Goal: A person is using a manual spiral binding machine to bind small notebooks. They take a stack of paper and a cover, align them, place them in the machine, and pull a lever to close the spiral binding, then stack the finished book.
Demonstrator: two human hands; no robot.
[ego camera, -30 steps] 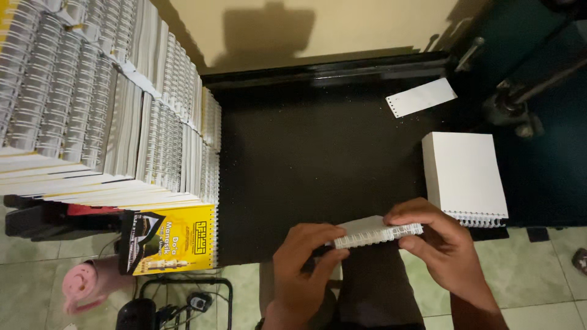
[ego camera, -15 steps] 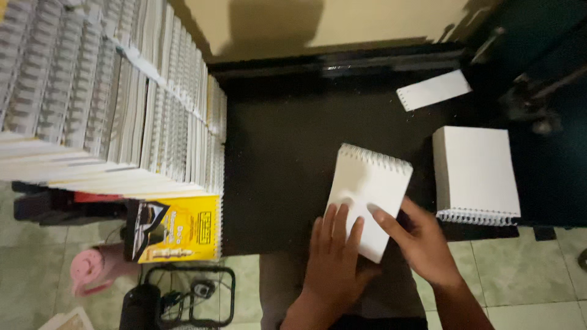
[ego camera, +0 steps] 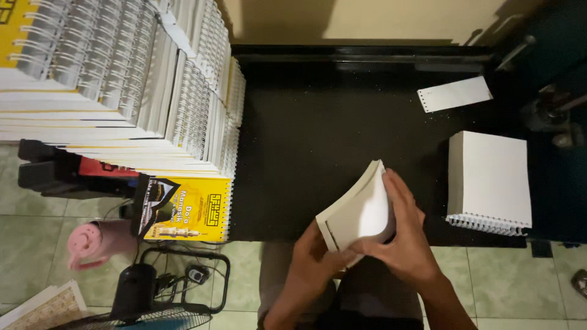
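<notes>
Over the near edge of the black counter (ego camera: 318, 122), both hands grip a bent stack of white pages (ego camera: 358, 211): left hand (ego camera: 315, 263) pinching its lower corner, right hand (ego camera: 406, 235) wrapped over its side. Right of it lies a spiral-bound pad (ego camera: 489, 177).

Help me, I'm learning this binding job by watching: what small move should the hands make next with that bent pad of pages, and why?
Probably let the white pad flatten and lay it on the black table. The right hand is curling its pages while the left hand pinches the lower corner, so it is bowed and held over the table's front edge, not resting like the bound pad at right.
</notes>
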